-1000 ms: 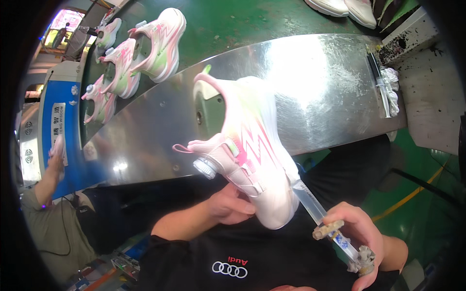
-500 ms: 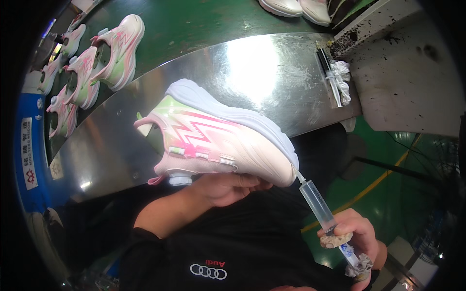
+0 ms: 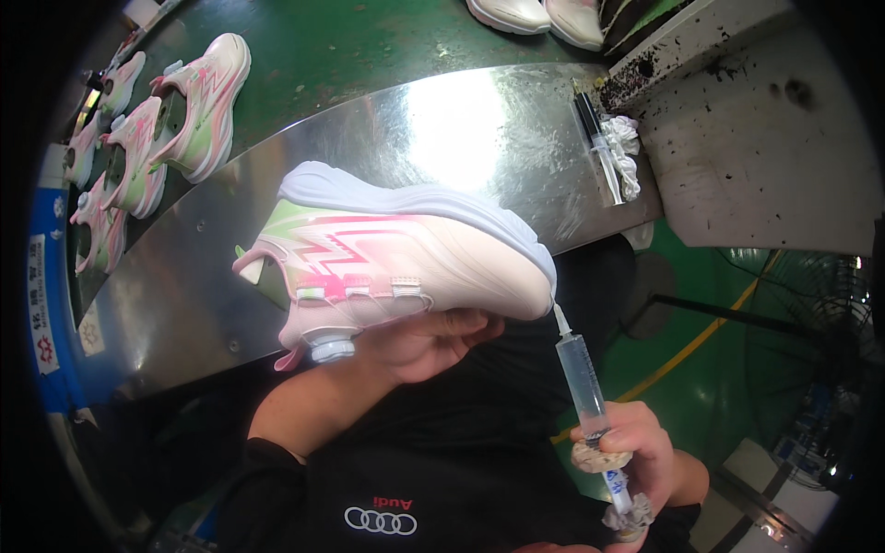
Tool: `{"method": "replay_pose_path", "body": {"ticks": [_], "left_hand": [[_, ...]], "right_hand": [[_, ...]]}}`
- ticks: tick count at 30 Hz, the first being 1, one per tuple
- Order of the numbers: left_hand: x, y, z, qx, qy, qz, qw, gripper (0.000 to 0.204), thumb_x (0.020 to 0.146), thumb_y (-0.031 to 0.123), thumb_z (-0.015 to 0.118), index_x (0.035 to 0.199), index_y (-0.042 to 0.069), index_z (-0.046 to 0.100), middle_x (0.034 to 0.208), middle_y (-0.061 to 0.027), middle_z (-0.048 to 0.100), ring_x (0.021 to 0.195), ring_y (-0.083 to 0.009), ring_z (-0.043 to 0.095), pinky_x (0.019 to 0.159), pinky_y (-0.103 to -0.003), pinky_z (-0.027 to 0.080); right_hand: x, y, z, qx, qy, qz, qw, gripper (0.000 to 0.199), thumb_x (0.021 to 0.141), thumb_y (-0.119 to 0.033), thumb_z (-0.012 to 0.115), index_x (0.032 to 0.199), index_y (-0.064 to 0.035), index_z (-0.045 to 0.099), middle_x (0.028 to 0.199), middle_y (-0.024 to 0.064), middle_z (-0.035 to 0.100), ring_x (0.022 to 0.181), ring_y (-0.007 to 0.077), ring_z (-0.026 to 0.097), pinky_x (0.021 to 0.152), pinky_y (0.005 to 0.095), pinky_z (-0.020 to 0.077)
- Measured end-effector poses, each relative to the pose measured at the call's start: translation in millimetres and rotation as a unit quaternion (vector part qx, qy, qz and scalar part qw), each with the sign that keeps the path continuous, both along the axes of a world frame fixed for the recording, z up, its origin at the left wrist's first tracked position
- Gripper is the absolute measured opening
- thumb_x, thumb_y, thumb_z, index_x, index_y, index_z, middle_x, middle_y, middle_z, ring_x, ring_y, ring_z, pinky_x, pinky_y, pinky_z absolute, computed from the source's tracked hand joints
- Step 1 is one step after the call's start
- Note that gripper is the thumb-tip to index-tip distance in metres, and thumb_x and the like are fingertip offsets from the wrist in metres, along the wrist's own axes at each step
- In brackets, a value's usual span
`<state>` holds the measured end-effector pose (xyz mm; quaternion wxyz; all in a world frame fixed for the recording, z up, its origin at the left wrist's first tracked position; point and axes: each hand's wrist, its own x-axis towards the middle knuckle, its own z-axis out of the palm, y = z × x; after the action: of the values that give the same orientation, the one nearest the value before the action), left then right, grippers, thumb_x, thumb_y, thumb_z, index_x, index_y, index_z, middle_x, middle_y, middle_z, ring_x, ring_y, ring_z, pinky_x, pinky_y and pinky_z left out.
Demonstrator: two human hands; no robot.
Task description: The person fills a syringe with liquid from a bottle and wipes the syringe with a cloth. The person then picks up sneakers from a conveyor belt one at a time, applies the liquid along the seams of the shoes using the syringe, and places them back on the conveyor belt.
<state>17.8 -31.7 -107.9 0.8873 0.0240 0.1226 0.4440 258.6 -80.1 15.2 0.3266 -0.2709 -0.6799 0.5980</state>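
A pink and white sneaker (image 3: 396, 244) with pale green at the heel lies on its side in the air, its white sole turned to the far side. My left hand (image 3: 429, 346) holds it from the near side, fingers closed against the upper; part of the grip is hidden behind the shoe. In my right hand (image 3: 636, 452) is a clear syringe (image 3: 583, 382), its barrel flange and plunger end wrapped in crumpled padding. The fine tip meets the toe where sole and upper join. Some clear liquid seems to be in the barrel.
Under the shoe runs a curved metal tabletop (image 3: 184, 286). A second syringe (image 3: 599, 143) lies there beside crumpled white tissue (image 3: 622, 147). Several similar sneakers (image 3: 198, 106) stand on the green surface (image 3: 304, 64) at left, and a pair (image 3: 576, 23) at the far edge. A fan (image 3: 839, 313) is at right.
The shoe has tilted slightly and shifted left in view. My right hand and the syringe have moved left along with it, and the syringe stands more upright, its tip still at the toe.
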Motion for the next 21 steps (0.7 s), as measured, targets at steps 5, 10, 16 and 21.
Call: {"method": "replay_pose_path", "body": {"ticks": [5, 10, 16, 21], "left_hand": [[1, 3, 0, 0.002, -0.02, -0.003, 1.0, 0.032, 0.082, -0.002, 0.061, 0.112, 0.007, 0.056, 0.109, -0.0069, 0.061, 0.103, -0.0182, 0.058, 0.089, -0.031, 0.05], [2, 9, 9, 0.03, -0.032, -0.007, 0.999, 0.031, 0.084, 0.002, 0.06, 0.114, 0.005, 0.055, 0.11, -0.0096, 0.061, 0.105, -0.0192, 0.058, 0.084, -0.027, 0.052], [4, 7, 18, 0.015, -0.017, -0.003, 1.0, 0.032, 0.086, 0.007, 0.06, 0.117, 0.003, 0.053, 0.113, -0.0129, 0.059, 0.106, -0.0219, 0.058, 0.079, -0.025, 0.055], [4, 6, 19, 0.014, -0.007, -0.005, 1.0, 0.037, 0.086, 0.01, 0.061, 0.121, 0.004, 0.05, 0.114, -0.0126, 0.059, 0.105, -0.0227, 0.059, 0.077, -0.025, 0.055]], "right_hand": [[-12, 1, -10, 0.1, -0.02, -0.003, 0.995, 0.093, 0.054, -0.051, 0.083, 0.121, -0.0005, 0.041, 0.11, 0.0211, 0.047, 0.075, 0.0203, 0.05, 0.063, 0.0305, 0.0405], [-17, 2, -17, 0.189, -0.086, 0.009, 0.978, 0.097, 0.054, -0.053, 0.082, 0.124, -0.0025, 0.038, 0.111, 0.0193, 0.046, 0.077, 0.0213, 0.05, 0.062, 0.0309, 0.0387], [-27, 0, -28, 0.238, -0.111, -0.018, 0.965, 0.083, 0.055, -0.05, 0.082, 0.114, -0.0033, 0.046, 0.104, 0.0155, 0.051, 0.065, 0.0228, 0.05, 0.055, 0.0329, 0.0368], [-32, -3, -35, 0.298, -0.129, -0.044, 0.945, 0.08, 0.058, -0.049, 0.08, 0.114, -0.0035, 0.045, 0.102, 0.0146, 0.051, 0.064, 0.0225, 0.049, 0.055, 0.0333, 0.0363]]}}
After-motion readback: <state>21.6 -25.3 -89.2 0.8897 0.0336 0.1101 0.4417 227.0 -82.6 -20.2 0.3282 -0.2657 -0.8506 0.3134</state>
